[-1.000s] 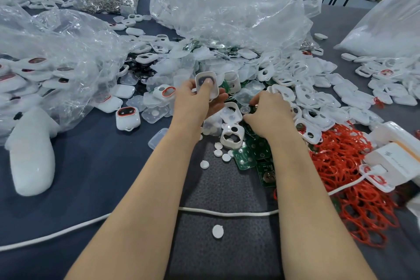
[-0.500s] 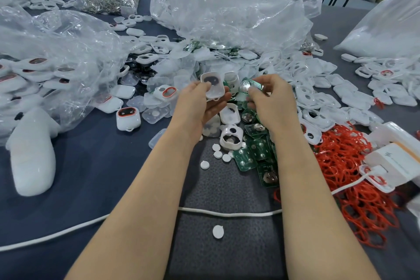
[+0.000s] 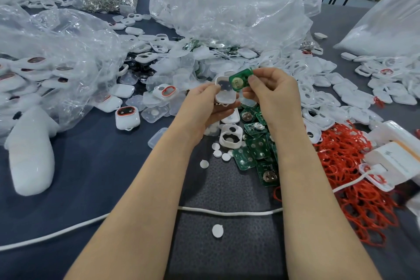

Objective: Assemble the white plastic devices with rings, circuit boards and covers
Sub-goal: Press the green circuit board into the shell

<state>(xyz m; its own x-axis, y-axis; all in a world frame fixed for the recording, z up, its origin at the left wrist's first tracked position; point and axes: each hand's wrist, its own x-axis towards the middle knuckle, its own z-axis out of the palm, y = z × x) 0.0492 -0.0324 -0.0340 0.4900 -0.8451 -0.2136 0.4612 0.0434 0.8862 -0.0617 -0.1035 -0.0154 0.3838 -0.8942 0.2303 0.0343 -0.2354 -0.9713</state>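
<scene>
A white shell is held in the left hand, with the fingers curled beneath it, the thumb on its edge and the open cavity turned up. 1 green circuit board is pinched at its right edge by the thumb and fingertips of the right hand. The board is tilted over the shell's upper rim; whether it touches the rim cannot be told.

The step in hand is judged to be board insertion. For the next move, the board is to be levelled, matched to the cavity outline and pressed flat. A skewed entry could jam it.

On the near side of the right hand, a loose heap of boards is laid, with red rings to its right. Left of the left hand, a clear bag holds devices that look assembled. Beyond both hands, a 2nd clear bag lies largely collapsed, with shells spilled at its mouth.
</scene>
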